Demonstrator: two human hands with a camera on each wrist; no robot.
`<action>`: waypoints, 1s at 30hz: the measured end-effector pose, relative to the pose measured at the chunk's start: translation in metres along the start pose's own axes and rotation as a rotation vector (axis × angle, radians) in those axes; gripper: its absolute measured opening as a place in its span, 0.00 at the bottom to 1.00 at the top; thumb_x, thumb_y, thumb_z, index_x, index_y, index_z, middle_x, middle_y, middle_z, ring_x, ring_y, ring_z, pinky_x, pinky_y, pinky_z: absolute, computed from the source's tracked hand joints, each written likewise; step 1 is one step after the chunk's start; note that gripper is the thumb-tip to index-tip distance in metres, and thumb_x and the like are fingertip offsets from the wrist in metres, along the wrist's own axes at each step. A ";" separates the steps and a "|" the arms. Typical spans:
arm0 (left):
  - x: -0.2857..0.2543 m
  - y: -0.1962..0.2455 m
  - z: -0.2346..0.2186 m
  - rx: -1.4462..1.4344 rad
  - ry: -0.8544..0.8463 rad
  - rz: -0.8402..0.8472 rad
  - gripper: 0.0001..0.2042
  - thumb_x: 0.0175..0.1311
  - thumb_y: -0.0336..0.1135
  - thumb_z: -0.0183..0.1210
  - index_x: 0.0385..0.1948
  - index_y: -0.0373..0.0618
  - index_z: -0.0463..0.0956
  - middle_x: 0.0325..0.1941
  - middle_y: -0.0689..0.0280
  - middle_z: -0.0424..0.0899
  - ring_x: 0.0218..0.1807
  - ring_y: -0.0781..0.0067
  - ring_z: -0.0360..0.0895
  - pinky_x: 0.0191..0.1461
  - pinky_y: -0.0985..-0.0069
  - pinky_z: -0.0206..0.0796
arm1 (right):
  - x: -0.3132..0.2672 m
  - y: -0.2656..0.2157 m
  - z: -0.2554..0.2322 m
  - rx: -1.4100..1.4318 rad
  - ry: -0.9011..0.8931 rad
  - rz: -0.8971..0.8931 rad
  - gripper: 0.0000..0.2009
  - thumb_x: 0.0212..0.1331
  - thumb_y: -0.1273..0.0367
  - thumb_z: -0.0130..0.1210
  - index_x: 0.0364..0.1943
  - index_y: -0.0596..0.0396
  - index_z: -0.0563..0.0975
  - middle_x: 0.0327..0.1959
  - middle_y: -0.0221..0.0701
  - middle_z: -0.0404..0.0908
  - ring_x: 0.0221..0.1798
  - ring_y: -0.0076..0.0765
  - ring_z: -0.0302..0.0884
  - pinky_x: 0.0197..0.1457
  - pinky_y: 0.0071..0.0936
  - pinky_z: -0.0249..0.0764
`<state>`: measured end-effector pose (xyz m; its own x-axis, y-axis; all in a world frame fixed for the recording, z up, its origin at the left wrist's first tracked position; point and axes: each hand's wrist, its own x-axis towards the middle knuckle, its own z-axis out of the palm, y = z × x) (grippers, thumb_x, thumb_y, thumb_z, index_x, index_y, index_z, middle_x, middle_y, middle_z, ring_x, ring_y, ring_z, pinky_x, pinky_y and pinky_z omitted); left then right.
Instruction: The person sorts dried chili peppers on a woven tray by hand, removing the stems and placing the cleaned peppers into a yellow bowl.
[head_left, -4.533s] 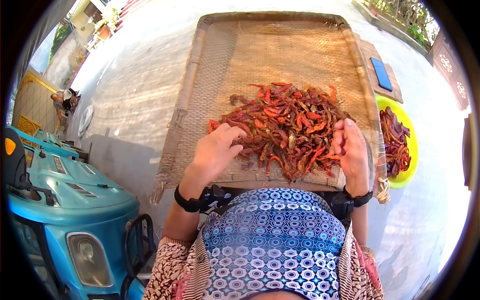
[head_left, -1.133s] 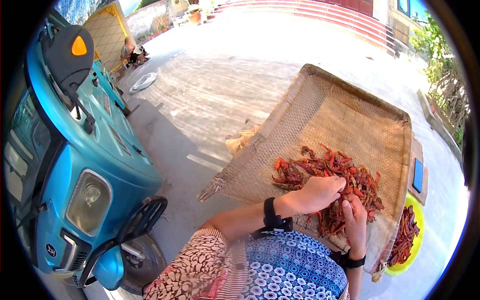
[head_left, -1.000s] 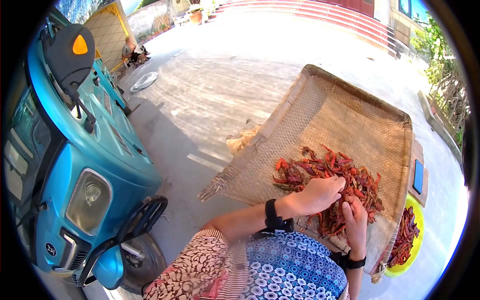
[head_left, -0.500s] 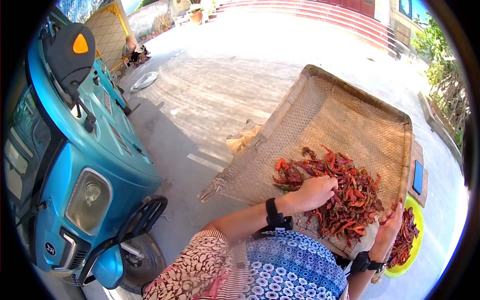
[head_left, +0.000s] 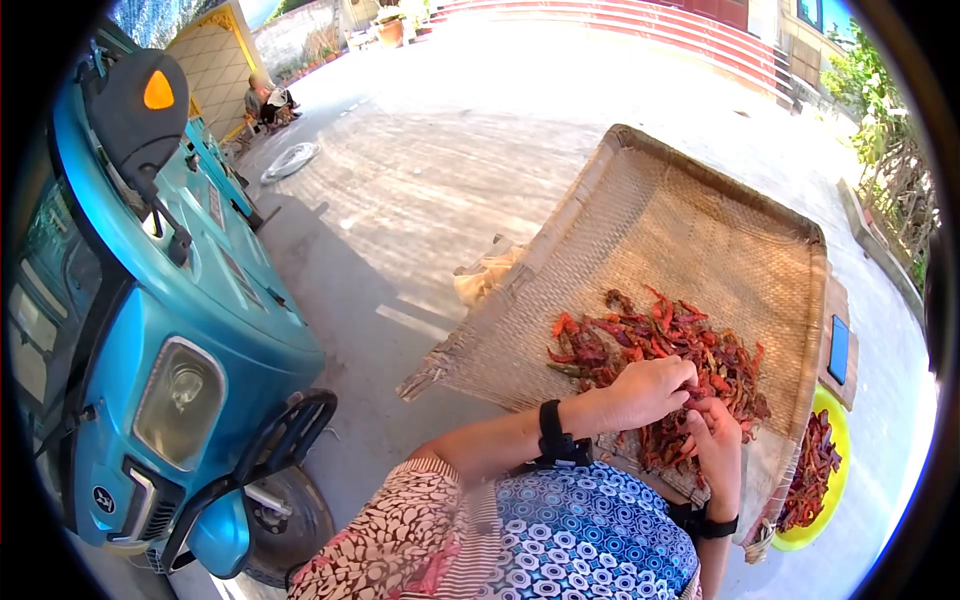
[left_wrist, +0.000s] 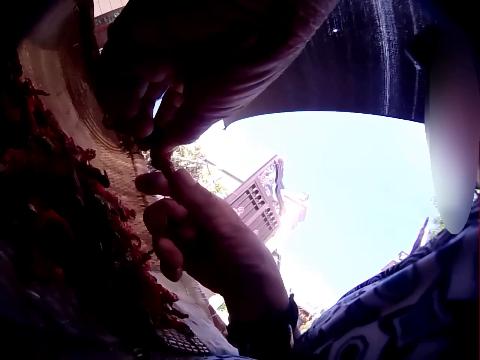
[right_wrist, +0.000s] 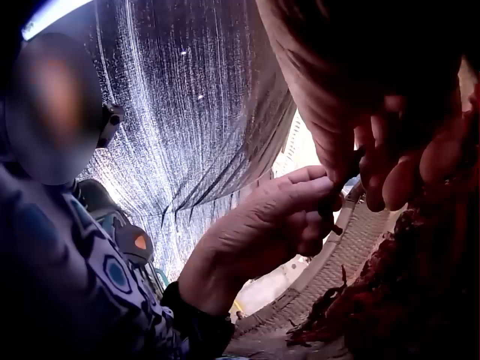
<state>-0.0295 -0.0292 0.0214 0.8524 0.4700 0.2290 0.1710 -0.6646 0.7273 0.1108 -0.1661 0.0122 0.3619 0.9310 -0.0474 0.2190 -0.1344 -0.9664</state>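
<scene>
2 hands [head_left: 690,400] pinch 1 dried chili [right_wrist: 335,204] between fingers [right_wrist: 304,184], axis unclear.

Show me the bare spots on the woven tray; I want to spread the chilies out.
The woven tray is bare across its far half, between the chili pile and the far rim, and along its left edge. Crowded: the near right corner, where left hand and right hand meet.

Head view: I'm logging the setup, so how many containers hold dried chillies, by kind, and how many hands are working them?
Flat woven bamboo tray: 1
Round yellow plastic basin: 1
Hands over the red dried chilli pile: 2, left hand, right hand
Total: 4
</scene>
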 end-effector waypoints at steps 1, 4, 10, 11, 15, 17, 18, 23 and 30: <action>-0.001 -0.001 0.001 -0.019 0.009 0.007 0.09 0.63 0.34 0.56 0.42 0.45 0.71 0.39 0.59 0.77 0.45 0.55 0.77 0.47 0.62 0.69 | 0.002 0.003 0.003 -0.009 -0.033 -0.032 0.10 0.71 0.65 0.48 0.40 0.58 0.74 0.25 0.27 0.76 0.20 0.16 0.69 0.23 0.14 0.66; -0.002 -0.004 0.003 -0.031 0.009 -0.010 0.08 0.64 0.34 0.56 0.42 0.45 0.71 0.40 0.59 0.77 0.46 0.55 0.77 0.48 0.62 0.69 | 0.000 -0.001 0.007 0.093 -0.027 0.013 0.10 0.71 0.66 0.47 0.36 0.58 0.75 0.24 0.26 0.75 0.20 0.16 0.69 0.24 0.14 0.66; 0.000 -0.009 0.007 -0.122 0.009 0.020 0.09 0.64 0.34 0.56 0.42 0.43 0.73 0.41 0.58 0.79 0.46 0.56 0.77 0.49 0.63 0.69 | -0.007 -0.004 -0.007 0.088 -0.029 0.158 0.12 0.71 0.63 0.47 0.36 0.57 0.76 0.21 0.25 0.75 0.17 0.14 0.66 0.21 0.12 0.62; 0.001 -0.008 0.008 -0.125 0.036 -0.004 0.09 0.64 0.34 0.56 0.42 0.43 0.73 0.40 0.58 0.79 0.46 0.56 0.77 0.49 0.63 0.70 | -0.006 -0.001 -0.011 0.089 -0.018 0.139 0.12 0.71 0.62 0.47 0.37 0.57 0.76 0.21 0.25 0.75 0.17 0.14 0.66 0.21 0.12 0.61; 0.003 -0.008 0.003 -0.152 0.141 -0.082 0.09 0.64 0.33 0.56 0.42 0.43 0.74 0.40 0.58 0.80 0.44 0.56 0.79 0.49 0.63 0.70 | -0.006 0.014 -0.030 0.191 0.097 0.062 0.13 0.71 0.60 0.48 0.39 0.56 0.76 0.20 0.24 0.73 0.16 0.14 0.63 0.19 0.12 0.58; 0.004 -0.015 0.005 -0.127 0.202 -0.086 0.08 0.64 0.33 0.56 0.43 0.43 0.74 0.39 0.57 0.82 0.44 0.57 0.80 0.49 0.63 0.70 | -0.008 0.014 -0.038 0.250 0.255 0.061 0.13 0.71 0.59 0.48 0.39 0.55 0.76 0.19 0.22 0.70 0.15 0.15 0.61 0.19 0.13 0.57; 0.004 -0.014 0.004 -0.130 0.190 -0.092 0.09 0.64 0.33 0.56 0.43 0.43 0.74 0.39 0.57 0.82 0.44 0.56 0.80 0.48 0.63 0.70 | -0.009 0.016 -0.047 0.329 0.332 0.038 0.14 0.71 0.59 0.47 0.40 0.55 0.76 0.20 0.22 0.71 0.16 0.15 0.62 0.19 0.13 0.57; 0.001 -0.011 -0.003 -0.131 0.113 -0.121 0.09 0.64 0.33 0.56 0.43 0.43 0.74 0.39 0.56 0.82 0.44 0.56 0.80 0.47 0.63 0.71 | -0.010 0.079 -0.139 0.996 0.524 -0.127 0.16 0.72 0.57 0.45 0.47 0.55 0.74 0.26 0.22 0.73 0.21 0.17 0.64 0.20 0.13 0.58; -0.002 -0.006 0.007 -0.228 0.045 0.020 0.08 0.63 0.32 0.58 0.41 0.41 0.74 0.38 0.56 0.82 0.42 0.59 0.81 0.46 0.66 0.71 | -0.019 0.057 -0.105 0.895 0.418 0.018 0.18 0.71 0.58 0.45 0.55 0.54 0.72 0.32 0.28 0.79 0.19 0.17 0.66 0.20 0.12 0.62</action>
<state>-0.0288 -0.0300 0.0125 0.8306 0.4873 0.2695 0.0341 -0.5275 0.8488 0.2113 -0.2275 -0.0156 0.6872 0.7132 -0.1379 -0.4936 0.3193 -0.8089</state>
